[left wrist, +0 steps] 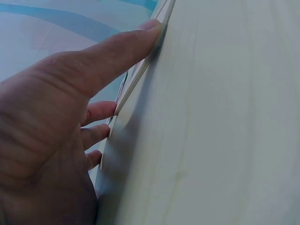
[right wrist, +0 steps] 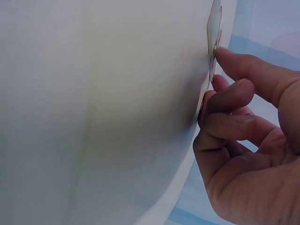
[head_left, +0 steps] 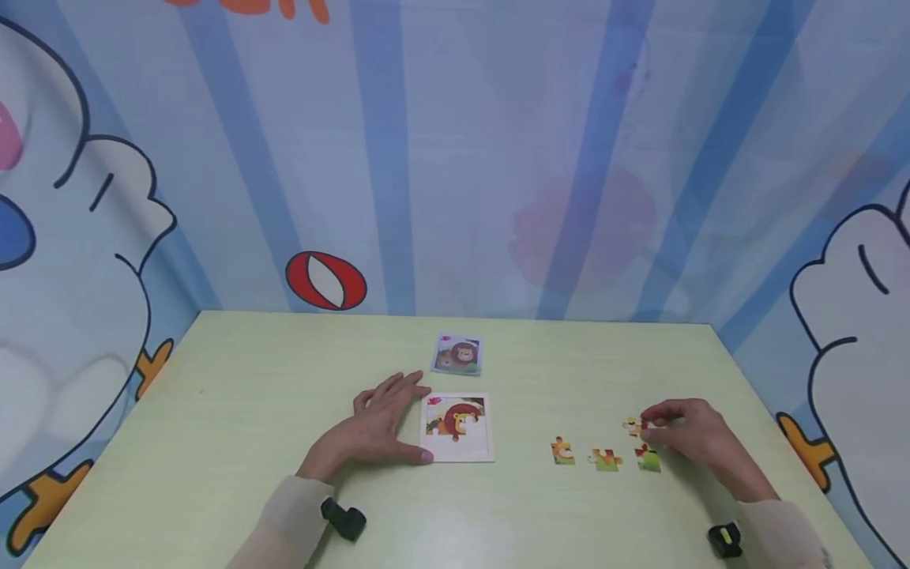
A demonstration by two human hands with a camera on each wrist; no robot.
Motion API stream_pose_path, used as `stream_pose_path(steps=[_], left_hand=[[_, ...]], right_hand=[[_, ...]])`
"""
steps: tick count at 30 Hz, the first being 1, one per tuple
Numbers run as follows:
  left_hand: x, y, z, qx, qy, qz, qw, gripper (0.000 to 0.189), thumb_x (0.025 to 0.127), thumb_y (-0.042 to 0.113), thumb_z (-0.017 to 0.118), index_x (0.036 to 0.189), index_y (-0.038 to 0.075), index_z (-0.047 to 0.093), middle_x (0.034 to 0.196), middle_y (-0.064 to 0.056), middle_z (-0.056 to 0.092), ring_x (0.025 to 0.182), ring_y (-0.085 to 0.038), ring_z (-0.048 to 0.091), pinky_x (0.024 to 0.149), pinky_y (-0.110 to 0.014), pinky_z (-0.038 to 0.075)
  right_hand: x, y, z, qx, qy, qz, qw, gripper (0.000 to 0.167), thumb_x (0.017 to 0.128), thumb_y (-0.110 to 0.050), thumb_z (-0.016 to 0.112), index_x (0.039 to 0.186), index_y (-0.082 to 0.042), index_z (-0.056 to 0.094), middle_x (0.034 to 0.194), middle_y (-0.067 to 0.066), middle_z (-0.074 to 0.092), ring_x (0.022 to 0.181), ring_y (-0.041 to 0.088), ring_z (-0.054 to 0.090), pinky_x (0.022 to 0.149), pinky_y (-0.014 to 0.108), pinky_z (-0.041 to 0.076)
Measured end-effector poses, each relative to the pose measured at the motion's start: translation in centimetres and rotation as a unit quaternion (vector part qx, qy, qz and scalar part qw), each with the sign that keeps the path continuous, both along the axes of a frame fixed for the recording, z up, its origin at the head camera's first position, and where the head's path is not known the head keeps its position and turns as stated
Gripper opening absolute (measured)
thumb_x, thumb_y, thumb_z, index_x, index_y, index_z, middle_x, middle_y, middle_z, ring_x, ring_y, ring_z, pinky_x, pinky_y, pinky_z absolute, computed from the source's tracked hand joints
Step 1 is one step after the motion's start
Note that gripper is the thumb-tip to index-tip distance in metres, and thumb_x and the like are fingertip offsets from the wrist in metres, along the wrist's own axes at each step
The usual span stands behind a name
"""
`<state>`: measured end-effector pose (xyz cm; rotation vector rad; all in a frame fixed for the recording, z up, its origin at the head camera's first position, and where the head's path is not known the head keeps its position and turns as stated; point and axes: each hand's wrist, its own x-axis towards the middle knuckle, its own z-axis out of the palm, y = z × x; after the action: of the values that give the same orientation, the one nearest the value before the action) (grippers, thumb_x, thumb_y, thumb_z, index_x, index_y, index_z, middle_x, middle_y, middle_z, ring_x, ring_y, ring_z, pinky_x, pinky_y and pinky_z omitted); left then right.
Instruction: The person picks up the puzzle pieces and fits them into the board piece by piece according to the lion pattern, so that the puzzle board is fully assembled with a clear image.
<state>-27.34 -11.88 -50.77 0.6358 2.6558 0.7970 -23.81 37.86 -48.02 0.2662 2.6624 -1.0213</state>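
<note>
My left hand [head_left: 380,427] rests at the left side of a white puzzle tray [head_left: 455,452], fingers extended. Its thumb touches the lower left corner and a fingertip the upper left one; in the left wrist view, the thumb [left wrist: 126,51] lies on the tray's edge. Joined pieces inside the tray form part of a lion picture [head_left: 455,419]. Over on the right, my right hand [head_left: 690,431] pinches a yellowish jigsaw piece [head_left: 632,427] between thumb and forefinger, low at the tabletop. A green and red piece [head_left: 648,458] lies just below that hand.
Two more loose jigsaw pieces, one orange [head_left: 562,451] and one orange-green [head_left: 606,460], lie between tray and right hand. Behind the tray is a lion picture card [head_left: 457,354]. A printed blue curtain [head_left: 455,158] hangs behind the pale table [head_left: 284,371].
</note>
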Motion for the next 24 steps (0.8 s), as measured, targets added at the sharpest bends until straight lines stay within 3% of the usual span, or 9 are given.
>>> stream_pose_path(steps=[11, 18, 24], left_hand=[[0.03, -0.08, -0.09, 0.003, 0.003, -0.004, 1.0000, 0.101, 0.080, 0.054, 0.091, 0.163, 0.023, 0.043, 0.182, -0.003, 0.020, 0.170, -0.036, 0.008, 0.129, -0.075, 0.010], [0.06, -0.13, -0.24, 0.007, 0.007, -0.007, 0.9999, 0.101, 0.080, 0.055, 0.090, 0.163, 0.022, 0.043, 0.182, -0.004, 0.020, 0.170, -0.036, 0.009, 0.129, -0.075, 0.011], [-0.10, -0.16, -0.44, 0.011, 0.011, -0.009, 0.9998, 0.100, 0.081, 0.055, 0.090, 0.163, 0.021, 0.044, 0.182, -0.004, 0.020, 0.171, -0.036, 0.008, 0.129, -0.074, 0.010]], right_hand=[[0.04, -0.59, -0.15, 0.026, 0.032, -0.002, 0.9992, 0.031, 0.093, -0.021, 0.080, 0.116, -0.003, 0.070, 0.112, 0.016, 0.069, 0.093, 0.025, 0.061, 0.072, 0.032, 0.049], [-0.17, -0.56, -0.32, -0.031, 0.030, -0.017, 0.9989, 0.026, 0.097, -0.019, 0.079, 0.115, -0.001, 0.071, 0.094, 0.006, 0.072, 0.078, 0.020, 0.062, 0.065, 0.033, 0.052], [-0.45, -0.88, -0.22, -0.094, 0.009, -0.029, 0.9951, 0.031, 0.102, -0.024, 0.076, 0.123, -0.001, 0.070, 0.084, 0.000, 0.072, 0.064, 0.016, 0.053, 0.060, 0.033, 0.045]])
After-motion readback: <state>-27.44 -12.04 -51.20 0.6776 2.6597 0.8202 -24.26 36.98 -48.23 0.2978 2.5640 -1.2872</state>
